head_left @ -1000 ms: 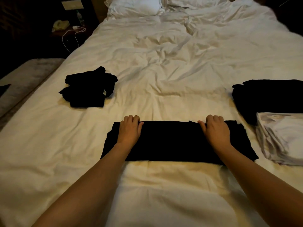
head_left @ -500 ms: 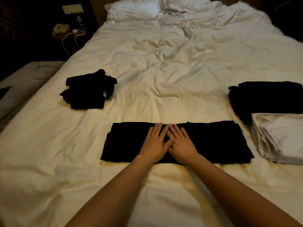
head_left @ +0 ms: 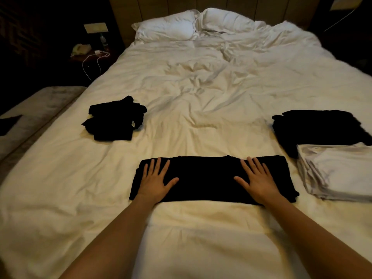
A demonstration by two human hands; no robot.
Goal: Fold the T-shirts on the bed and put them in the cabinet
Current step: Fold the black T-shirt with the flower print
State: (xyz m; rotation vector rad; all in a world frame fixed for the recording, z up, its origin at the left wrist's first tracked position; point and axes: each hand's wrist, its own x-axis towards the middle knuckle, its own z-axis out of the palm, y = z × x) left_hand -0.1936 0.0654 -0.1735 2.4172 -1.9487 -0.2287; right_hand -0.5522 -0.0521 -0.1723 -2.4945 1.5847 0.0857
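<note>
A black T-shirt [head_left: 207,178], folded into a long flat strip, lies across the near part of the white bed [head_left: 201,97]. My left hand [head_left: 156,179] presses flat on its left end with fingers spread. My right hand [head_left: 256,180] presses flat on its right end the same way. A crumpled black T-shirt [head_left: 114,119] sits on the bed to the left. At the right edge lie a folded black garment [head_left: 318,129] and a folded white stack [head_left: 340,174] in front of it.
Two white pillows [head_left: 193,25] rest at the headboard. A dark nightstand [head_left: 90,55] with a phone and a white cable stands at the bed's far left. A grey bench [head_left: 30,111] runs along the left side.
Both hands slid from the middle of the black strip outward to its two ends, smoothing it flat. A second ago they were curled on its top edge.
</note>
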